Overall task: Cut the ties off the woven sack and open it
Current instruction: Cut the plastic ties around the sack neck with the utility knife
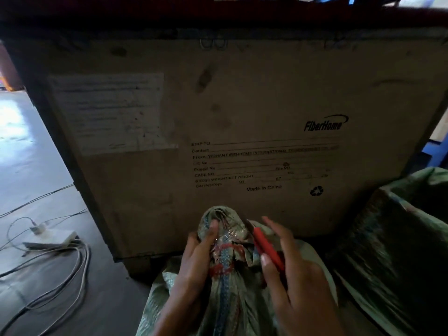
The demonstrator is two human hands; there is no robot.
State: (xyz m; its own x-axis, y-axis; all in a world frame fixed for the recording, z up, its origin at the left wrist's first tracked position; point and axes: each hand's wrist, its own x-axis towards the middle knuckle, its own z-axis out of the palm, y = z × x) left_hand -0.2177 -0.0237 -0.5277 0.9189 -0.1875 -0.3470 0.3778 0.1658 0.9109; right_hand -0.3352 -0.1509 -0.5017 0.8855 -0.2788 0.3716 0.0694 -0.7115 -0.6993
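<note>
A greenish woven sack (232,297) with a blue patterned stripe stands at the bottom centre. Its bunched neck (223,219) points up. Red ties (224,247) wrap the neck in two bands, one above the other. My left hand (196,258) grips the neck from the left, thumb pressed near the top. My right hand (288,270) holds a red-handled cutter (265,246) just right of the neck, its dark tip pointing up and left toward the sack. The index finger is stretched out above the tool.
A big cardboard crate (242,117) printed with shipping text stands right behind the sack. A second green sack (397,238) lies at the right. On the concrete floor to the left sit a white power strip (52,238) and several loose cables (60,282).
</note>
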